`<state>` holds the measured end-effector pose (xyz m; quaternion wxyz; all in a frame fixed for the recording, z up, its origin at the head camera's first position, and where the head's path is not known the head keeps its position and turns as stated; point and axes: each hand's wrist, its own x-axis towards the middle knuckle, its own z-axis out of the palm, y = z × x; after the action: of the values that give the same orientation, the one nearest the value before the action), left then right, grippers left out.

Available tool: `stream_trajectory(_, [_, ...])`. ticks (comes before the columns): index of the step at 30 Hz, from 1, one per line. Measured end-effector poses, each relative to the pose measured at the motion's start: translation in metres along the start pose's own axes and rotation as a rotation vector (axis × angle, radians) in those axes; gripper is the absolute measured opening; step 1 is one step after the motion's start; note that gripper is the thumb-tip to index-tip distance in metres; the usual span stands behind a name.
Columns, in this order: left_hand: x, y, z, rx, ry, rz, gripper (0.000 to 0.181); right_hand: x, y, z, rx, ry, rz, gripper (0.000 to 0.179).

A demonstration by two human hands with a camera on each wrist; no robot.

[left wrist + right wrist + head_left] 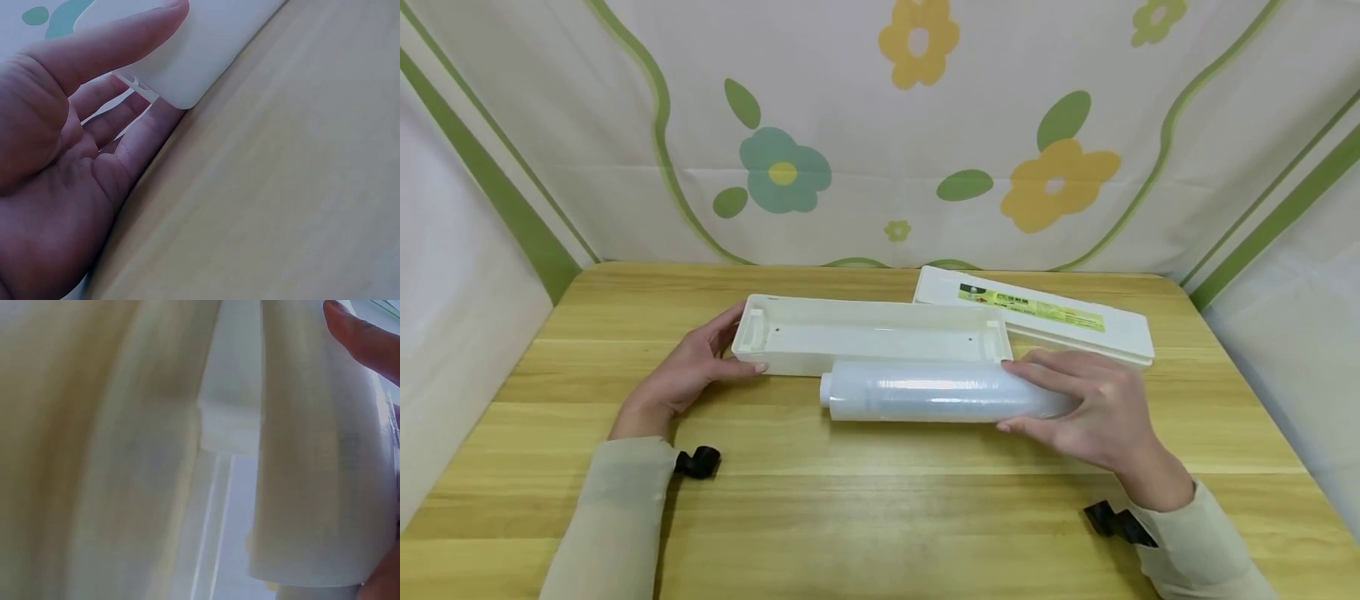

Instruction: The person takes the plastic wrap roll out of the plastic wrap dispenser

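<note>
A long white plastic box (pixel 790 364) sits uncovered on the table, its inside bare. My left hand (pixel 696 367) grips its left end, the thumb along the front wall and the fingers round the end; the left wrist view shows that box corner (pixel 187 75) between them. In front of the box, a clear, shiny roll of cling film (pixel 917 392) is held by my right hand (pixel 1097 404). Thumb and fingers curl round its right end, and its white core sticks out at the left. Seen from the right wrist, the roll (pixel 306 456) hangs over the table.
Behind the box, to the right, lies a white lid (pixel 1123 335) with a green and yellow label, angled on the wooden table (pixel 880 517). A flowered curtain (pixel 865 108) closes off the back, and pale fabric hangs at both sides.
</note>
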<state>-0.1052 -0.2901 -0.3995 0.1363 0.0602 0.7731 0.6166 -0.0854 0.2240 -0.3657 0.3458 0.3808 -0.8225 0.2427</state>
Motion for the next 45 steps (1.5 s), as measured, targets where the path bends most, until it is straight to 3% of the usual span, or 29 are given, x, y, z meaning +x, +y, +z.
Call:
stream_trajectory(4, [0.0, 0.0, 0.0, -0.008, -0.009, 0.002, 0.103, -0.006, 0.0, 0.0, -0.001, -0.049, 0.026, 0.067])
stream_trajectory(16, [-0.001, 0.001, 0.0, -0.011, -0.018, -0.007, 0.103, -0.016, 0.004, -0.002, -0.023, -0.321, 0.32, 0.091])
stream_trajectory(22, [-0.001, 0.0, 0.0, -0.018, -0.022, -0.012, 0.104, -0.015, 0.004, -0.006, -0.003, -0.426, 0.438, 0.091])
stream_trajectory(32, [0.001, -0.002, -0.001, -0.029, -0.019, 0.004, 0.102, -0.013, 0.004, -0.007, 0.0, -0.46, 0.456, 0.089])
stream_trajectory(45, [0.001, -0.001, -0.001, -0.01, -0.014, -0.005, 0.103, -0.015, 0.011, -0.008, 0.034, -0.372, 0.235, 0.09])
